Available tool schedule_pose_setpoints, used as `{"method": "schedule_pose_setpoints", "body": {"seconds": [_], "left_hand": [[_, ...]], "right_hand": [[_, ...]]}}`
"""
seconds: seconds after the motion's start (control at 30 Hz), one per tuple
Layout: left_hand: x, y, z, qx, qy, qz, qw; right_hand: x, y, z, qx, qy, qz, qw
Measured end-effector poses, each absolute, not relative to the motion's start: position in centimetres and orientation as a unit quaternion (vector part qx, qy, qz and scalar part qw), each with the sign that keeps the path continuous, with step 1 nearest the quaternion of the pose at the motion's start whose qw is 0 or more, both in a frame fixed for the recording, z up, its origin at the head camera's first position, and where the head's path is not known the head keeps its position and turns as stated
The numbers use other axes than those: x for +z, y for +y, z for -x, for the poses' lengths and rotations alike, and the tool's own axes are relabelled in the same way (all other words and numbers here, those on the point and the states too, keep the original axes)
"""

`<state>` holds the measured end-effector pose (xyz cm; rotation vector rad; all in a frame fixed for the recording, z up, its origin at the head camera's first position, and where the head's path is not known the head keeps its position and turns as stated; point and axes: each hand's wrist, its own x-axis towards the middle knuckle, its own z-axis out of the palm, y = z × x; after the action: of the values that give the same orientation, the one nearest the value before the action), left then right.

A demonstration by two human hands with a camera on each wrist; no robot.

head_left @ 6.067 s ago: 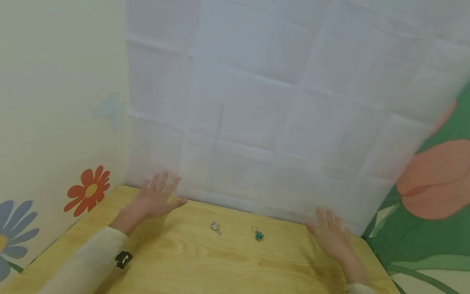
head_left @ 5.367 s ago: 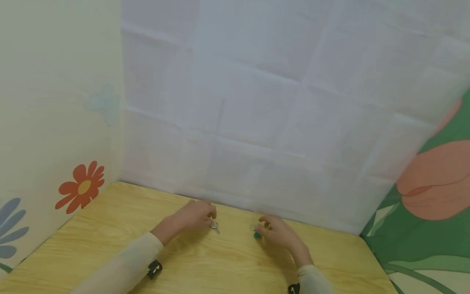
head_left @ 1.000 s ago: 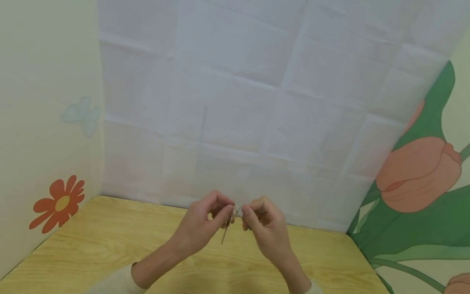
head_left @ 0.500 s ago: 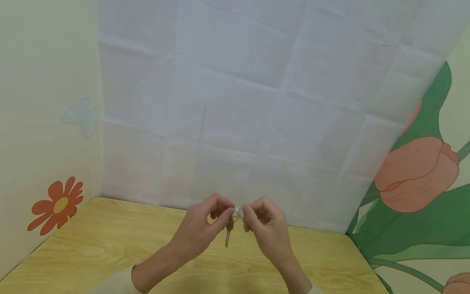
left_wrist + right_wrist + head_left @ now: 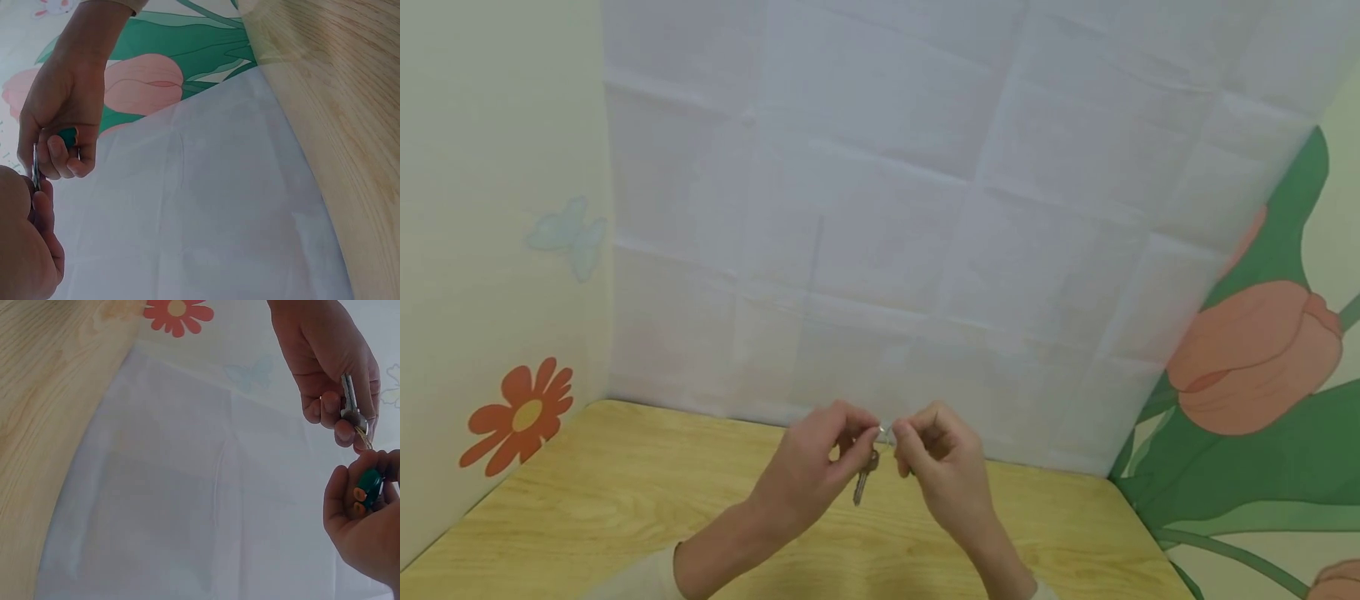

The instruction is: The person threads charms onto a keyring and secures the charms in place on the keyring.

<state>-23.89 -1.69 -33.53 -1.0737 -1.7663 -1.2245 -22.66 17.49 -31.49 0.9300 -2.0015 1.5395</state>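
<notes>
Above the wooden table both hands are raised with their fingertips almost meeting. My left hand pinches the head of a metal key, whose blade hangs down; the right wrist view shows this key between the thumb and fingers. My right hand curls round a small green charm with orange spots and pinches a thin metal ring that reaches to the key's head. The left wrist view catches the green charm in the right hand's fingers and the ring edge-on.
A creased white sheet hangs behind the table. The left wall bears a red flower sticker. A tulip picture covers the right wall. The table's right edge runs close to that wall.
Six seconds ago both hands lay flat and the key and charm were on the table. Both were picked up. Over the last second the hanging key swung slightly; the hands hardly moved.
</notes>
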Motion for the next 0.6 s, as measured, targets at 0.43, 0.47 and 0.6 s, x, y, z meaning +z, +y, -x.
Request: {"method": "schedule_pose_setpoints", "body": {"seconds": [0.43,0.47,0.6], "left_hand": [[-33.73,-1.56,23.87,-0.428,-0.697,0.402,0.413],[-33.75,-1.55,23.89,-0.427,-0.699,0.399,0.413],[-33.86,-1.48,23.94,-0.421,-0.706,0.387,0.417]], "right_hand": [[-31.92,16.96,22.51,0.536,-0.74,-0.319,0.25],[-31.95,16.92,22.51,0.538,-0.739,-0.319,0.25],[-32.09,16.89,22.71,0.527,-0.741,-0.328,0.255]]}}
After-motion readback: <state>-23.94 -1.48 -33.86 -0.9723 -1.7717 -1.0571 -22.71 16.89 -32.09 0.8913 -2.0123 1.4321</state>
